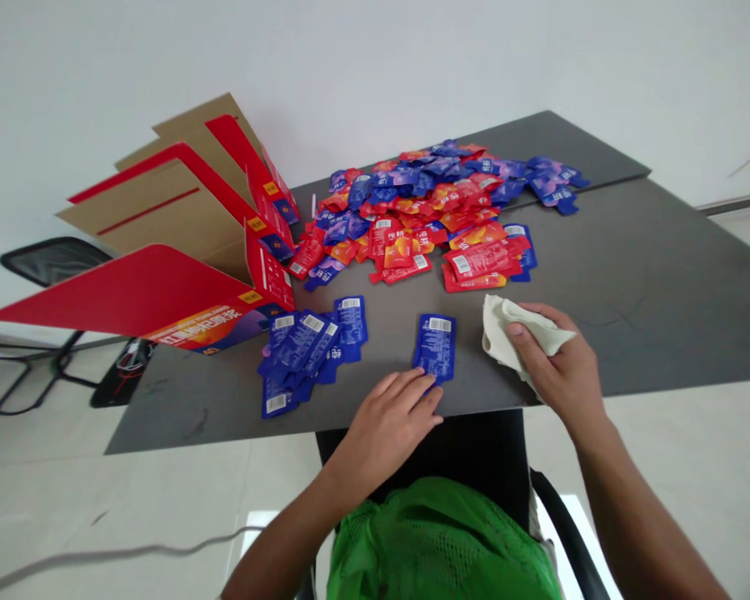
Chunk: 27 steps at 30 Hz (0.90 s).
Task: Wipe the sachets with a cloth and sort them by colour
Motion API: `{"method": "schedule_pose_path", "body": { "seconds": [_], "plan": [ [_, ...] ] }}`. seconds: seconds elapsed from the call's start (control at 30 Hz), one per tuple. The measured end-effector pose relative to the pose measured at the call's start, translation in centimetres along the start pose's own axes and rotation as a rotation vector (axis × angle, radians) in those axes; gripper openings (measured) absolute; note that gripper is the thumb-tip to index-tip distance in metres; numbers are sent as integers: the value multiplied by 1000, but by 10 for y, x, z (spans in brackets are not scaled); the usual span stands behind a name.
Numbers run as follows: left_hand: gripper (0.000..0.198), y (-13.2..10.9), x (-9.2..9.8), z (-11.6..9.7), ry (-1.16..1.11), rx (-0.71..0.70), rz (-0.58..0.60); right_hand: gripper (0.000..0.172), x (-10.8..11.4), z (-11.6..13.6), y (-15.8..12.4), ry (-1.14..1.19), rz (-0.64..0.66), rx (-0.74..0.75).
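Note:
A single blue sachet lies label side up on the grey table in front of me. The fingertips of my left hand rest on its lower edge, with the fingers stretched out. Bunched between the thumb and fingers of my right hand is a folded white cloth, just right of that sachet. To the left, several blue sachets overlap in a small pile.
A large heap of red and blue sachets spreads over the back of the table. At the left stand open red cardboard boxes with raised flaps. A black chair is beyond the table's left end.

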<state>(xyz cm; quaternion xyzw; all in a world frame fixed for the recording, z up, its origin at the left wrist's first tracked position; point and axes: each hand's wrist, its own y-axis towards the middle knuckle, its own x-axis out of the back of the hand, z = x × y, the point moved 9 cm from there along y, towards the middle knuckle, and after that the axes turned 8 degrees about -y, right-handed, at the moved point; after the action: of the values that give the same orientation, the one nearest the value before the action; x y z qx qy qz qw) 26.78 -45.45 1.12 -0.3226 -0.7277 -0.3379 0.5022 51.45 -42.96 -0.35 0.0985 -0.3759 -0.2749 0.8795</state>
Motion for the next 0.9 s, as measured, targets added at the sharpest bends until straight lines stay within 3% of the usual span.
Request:
{"method": "schedule_pose_path", "body": {
  "seconds": [0.07, 0.17, 0.27, 0.37, 0.43, 0.57, 0.7, 0.8, 0.9],
  "plan": [
    [39, -7, -5, -8, 36, -17, -17, 42, -3, 18, 11, -11, 43, 91],
    [47, -13, -17, -16, 68, -35, -33, 38, -23, 60, 16, -21, 171, 357],
    [43, -14, -26, -17, 111, -13, -38, 43, -62, 96, -6, -98, 431, 684],
    [35, -12, -29, -18, 159, -15, -16, 53, -92, 102, -23, -212, 572, 868],
    [35, -11, -28, -19, 175, -37, 0, 56, -103, 97, -15, -267, 551, 898],
    [35, -10, -26, -17, 183, -37, -1, 48, -114, 91, 30, -374, 446, 905],
    [34, -9, -26, -18, 181, -35, -19, 42, -97, 101, 60, -407, 275, 841],
    [33, -8, -26, -20, 166, -35, -16, 48, -76, 113, 35, -282, 258, 830],
    [33, -7, -27, -18, 148, -8, 7, 45, -82, 117, -18, -231, 470, 966]
  ]
}}
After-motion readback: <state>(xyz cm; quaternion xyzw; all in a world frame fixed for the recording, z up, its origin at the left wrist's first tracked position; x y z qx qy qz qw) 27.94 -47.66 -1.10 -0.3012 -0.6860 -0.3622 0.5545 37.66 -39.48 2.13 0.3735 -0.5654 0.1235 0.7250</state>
